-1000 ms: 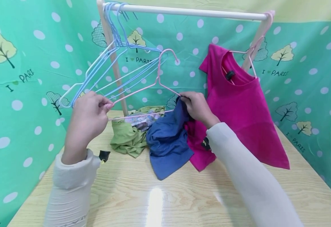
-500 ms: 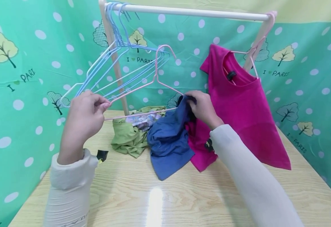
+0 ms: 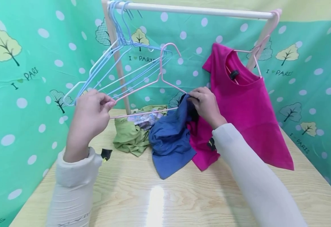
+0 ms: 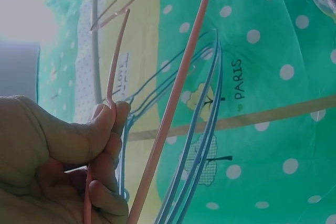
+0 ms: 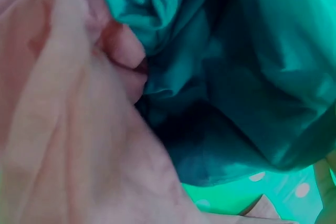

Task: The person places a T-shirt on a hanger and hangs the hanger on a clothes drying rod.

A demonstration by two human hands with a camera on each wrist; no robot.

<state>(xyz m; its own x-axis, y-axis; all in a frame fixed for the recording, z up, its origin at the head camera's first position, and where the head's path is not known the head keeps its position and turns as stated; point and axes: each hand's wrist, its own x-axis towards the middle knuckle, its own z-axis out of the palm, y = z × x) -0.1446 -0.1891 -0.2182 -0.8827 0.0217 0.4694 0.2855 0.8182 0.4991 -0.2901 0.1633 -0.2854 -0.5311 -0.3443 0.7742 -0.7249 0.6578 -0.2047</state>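
In the head view my left hand (image 3: 93, 118) pinches the left corner of a pink clothes hanger (image 3: 161, 75), whose hook points up. The left wrist view shows thumb and fingers closed on the thin hanger wire (image 4: 119, 56). My right hand (image 3: 206, 105) pinches a blue garment (image 3: 171, 135) at the hanger's right end. That end goes into the cloth, so its tip is hidden. The garment's lower part lies on the table. In the right wrist view the fingers (image 5: 123, 48) press against its cloth (image 5: 236, 87), which looks teal there; a pale surface blurs the left side.
A white rail (image 3: 194, 9) spans the back. Several blue and white hangers (image 3: 106, 66) hang at its left end. A magenta shirt (image 3: 247, 110) hangs at the right on a pink hanger. Green clothing (image 3: 130, 135), a patterned cloth (image 3: 145, 119) and magenta cloth (image 3: 203, 154) lie behind or beside the blue garment.
My right hand has moved slightly right with the edge of the blue garment. My left hand and the hanger shifted a little left, then back. The whole view drifts slightly.
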